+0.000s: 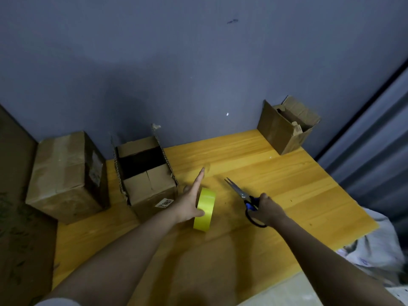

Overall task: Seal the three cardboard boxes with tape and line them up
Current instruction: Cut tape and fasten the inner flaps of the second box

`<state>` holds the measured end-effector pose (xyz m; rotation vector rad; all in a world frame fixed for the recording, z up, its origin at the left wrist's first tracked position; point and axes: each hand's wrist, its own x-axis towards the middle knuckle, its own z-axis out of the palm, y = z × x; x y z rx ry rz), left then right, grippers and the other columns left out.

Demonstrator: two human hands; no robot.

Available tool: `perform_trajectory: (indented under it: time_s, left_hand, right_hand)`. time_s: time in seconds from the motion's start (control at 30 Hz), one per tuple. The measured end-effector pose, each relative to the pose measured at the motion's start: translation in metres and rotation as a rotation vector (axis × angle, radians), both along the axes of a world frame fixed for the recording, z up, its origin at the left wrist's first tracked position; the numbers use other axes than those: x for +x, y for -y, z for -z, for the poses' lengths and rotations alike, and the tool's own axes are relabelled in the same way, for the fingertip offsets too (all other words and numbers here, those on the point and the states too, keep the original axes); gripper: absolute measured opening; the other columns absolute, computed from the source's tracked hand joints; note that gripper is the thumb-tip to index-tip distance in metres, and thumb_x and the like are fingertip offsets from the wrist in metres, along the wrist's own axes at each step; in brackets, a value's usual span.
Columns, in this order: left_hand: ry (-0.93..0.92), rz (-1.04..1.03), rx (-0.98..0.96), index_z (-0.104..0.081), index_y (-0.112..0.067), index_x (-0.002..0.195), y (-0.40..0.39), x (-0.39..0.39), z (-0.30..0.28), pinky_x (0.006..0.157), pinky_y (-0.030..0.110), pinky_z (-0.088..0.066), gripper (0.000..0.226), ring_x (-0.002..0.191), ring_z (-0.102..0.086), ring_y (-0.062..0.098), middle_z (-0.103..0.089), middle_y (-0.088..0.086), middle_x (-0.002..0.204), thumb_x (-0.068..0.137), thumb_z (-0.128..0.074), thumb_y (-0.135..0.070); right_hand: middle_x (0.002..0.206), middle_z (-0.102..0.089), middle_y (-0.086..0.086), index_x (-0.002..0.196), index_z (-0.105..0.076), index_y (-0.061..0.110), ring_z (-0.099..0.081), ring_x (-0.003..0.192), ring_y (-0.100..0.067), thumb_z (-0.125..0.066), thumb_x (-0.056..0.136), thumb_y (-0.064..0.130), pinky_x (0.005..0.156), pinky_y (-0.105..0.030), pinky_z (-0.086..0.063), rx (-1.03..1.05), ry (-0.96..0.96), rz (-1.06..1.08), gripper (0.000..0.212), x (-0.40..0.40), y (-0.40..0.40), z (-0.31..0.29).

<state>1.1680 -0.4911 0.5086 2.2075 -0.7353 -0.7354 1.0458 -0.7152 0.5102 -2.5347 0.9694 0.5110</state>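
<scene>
Three cardboard boxes on yellow wooden table, blue-grey wall behind

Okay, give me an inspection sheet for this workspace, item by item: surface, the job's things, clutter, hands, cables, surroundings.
Surface: yellow wooden table, set against the wall.
Job's things: left box closed, on the table's left edge; middle box with flaps open; right box with flaps open, at the far right corner; yellow tape roll standing on edge; scissors, blades pointing away.
Clutter: nothing seen on the table.
Hands: left hand with fingers straight, against the tape roll's side; right hand grips the scissors' handles.
Cables: nothing seen.
Surroundings: blue-grey wall behind; white crumpled cloth off the right edge; brown panel at left.
</scene>
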Motion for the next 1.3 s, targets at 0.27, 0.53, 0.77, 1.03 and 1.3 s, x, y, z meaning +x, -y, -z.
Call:
perform_trajectory:
  time_s: [0.27, 0.53, 0.77, 1.03, 1.3]
  left_hand:
    - [0.01, 0.06, 0.068, 0.032, -0.065, 0.126, 0.004, -0.018, -0.008, 0.069, 0.039, -0.057, 0.132, 0.085, -0.063, 0.028, -0.011, 0.003, 0.147, 0.077, -0.076, -0.007]
    - [0.186, 0.155, 0.221, 0.033, -0.058, 0.13, 0.013, -0.04, -0.002, 0.068, 0.042, -0.051, 0.133, 0.078, -0.058, 0.034, -0.013, -0.003, 0.129, 0.076, -0.075, -0.003]
    - [0.338, 0.153, 0.324, 0.041, -0.049, 0.127, 0.035, -0.062, 0.029, 0.079, 0.037, -0.052, 0.133, 0.089, -0.054, 0.028, -0.025, 0.008, 0.127, 0.076, -0.077, -0.013]
    - [0.237, 0.134, 0.227, 0.03, -0.043, 0.138, 0.034, -0.067, 0.054, 0.071, 0.027, -0.043, 0.125, 0.095, -0.049, 0.023, -0.024, 0.007, 0.129, 0.078, -0.077, -0.019]
    - [-0.186, -0.148, -0.164, -0.042, -0.038, 0.136, 0.037, -0.047, 0.017, 0.087, 0.026, -0.047, 0.053, 0.105, -0.051, 0.017, -0.028, -0.001, 0.126, 0.091, -0.062, -0.02]
  right_hand:
    - [0.11, -0.064, -0.009, 0.112, -0.057, 0.009, -0.062, 0.102, -0.027, -0.067, 0.085, 0.042, 0.073, -0.032, -0.047, 0.078, 0.067, 0.204, 0.044, -0.016, -0.052, 0.049]
    - [0.113, -0.064, -0.011, 0.126, -0.035, 0.009, -0.063, 0.103, -0.032, -0.06, 0.092, 0.023, 0.07, -0.033, -0.044, 0.029, 0.151, 0.291, 0.045, -0.028, -0.066, 0.073]
    - [0.118, -0.059, -0.005, 0.126, -0.034, 0.013, -0.064, 0.105, -0.023, -0.046, 0.099, 0.027, 0.077, -0.03, -0.049, -0.178, 0.049, -0.094, 0.033, -0.035, -0.065, 0.072]
    - [0.126, -0.056, -0.004, 0.133, -0.038, 0.014, -0.059, 0.111, -0.02, -0.04, 0.101, 0.032, 0.08, -0.028, -0.05, -0.322, 0.007, -0.273, 0.037, -0.036, -0.06, 0.079]
    - [0.098, -0.058, -0.002, 0.098, -0.052, 0.015, -0.06, 0.089, -0.023, -0.056, 0.094, 0.029, 0.067, -0.032, -0.044, 0.113, 0.594, 0.172, 0.015, -0.018, -0.042, 0.041]
